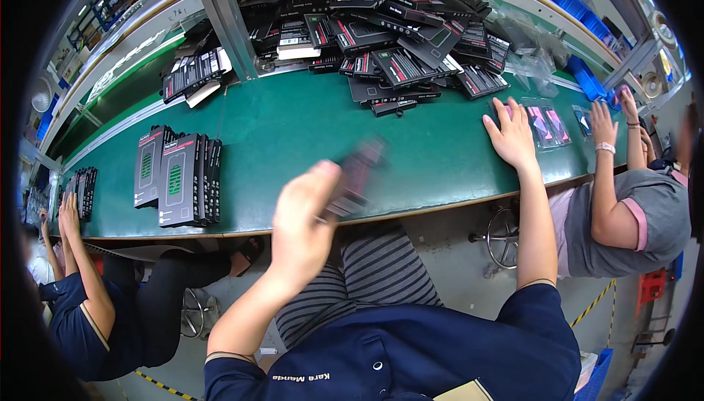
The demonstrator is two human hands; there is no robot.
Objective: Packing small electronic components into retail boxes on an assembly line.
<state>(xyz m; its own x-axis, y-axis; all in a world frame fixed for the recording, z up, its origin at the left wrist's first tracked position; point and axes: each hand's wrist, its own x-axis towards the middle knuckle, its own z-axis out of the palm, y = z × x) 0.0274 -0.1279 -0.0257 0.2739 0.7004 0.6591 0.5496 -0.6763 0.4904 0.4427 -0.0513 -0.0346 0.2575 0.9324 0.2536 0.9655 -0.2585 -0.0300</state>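
My left hand (302,218) is closed around a slim black box (358,177), tilted above the near edge of the green table (286,119); the box is smeared by motion. My right hand (511,135) reaches forward on the right with its fingers apart, at the left end of several clear packets with pink pieces (546,124). Part of a pink piece shows by its fingers. Left of my left hand, black boxes with a green battery picture (180,181) stand upright in two rows.
A large loose heap of black boxes (411,42) lies at the back, beside a metal post (224,20). Clear plastic bags (532,53) and a blue bin (585,78) are at the back right. Co-workers sit close on both sides, one with a hand (604,124) over the table.
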